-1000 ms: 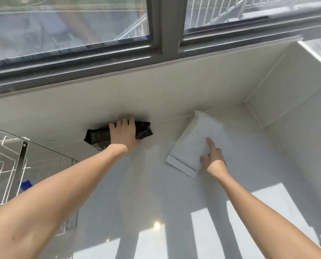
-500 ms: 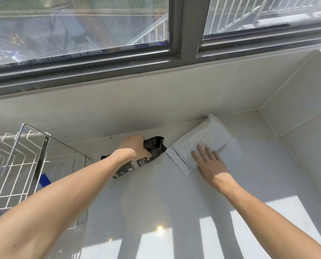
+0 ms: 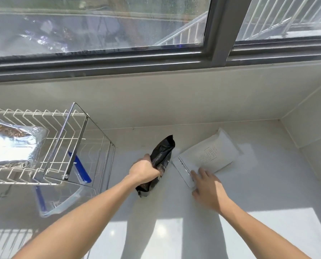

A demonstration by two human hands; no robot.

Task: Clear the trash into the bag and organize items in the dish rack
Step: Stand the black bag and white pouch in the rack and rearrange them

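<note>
My left hand point(image 3: 143, 170) is closed around the middle of a black pouch point(image 3: 162, 153), which stands tilted off the white counter with its top end pointing up and away. My right hand point(image 3: 208, 186) lies on the near corner of a white flat package point(image 3: 210, 156) that rests on the counter near the back corner; its fingers curl at the package's edge. To the left stands a wire dish rack point(image 3: 66, 139) with a silver foil bag point(image 3: 12, 144) on its upper tier.
A clear glass dish with a blue lid point(image 3: 62, 191) sits in the rack's lower level. The tiled wall and window frame point(image 3: 156, 66) close off the back; a side wall point(image 3: 312, 128) closes the right. Sunlit counter point(image 3: 174, 236) lies in front of me.
My left hand has lifted the black pouch and pulled it toward me, tilting it upright. My right hand slid down to the white package's near edge. The view shifted left, showing more of the rack.
</note>
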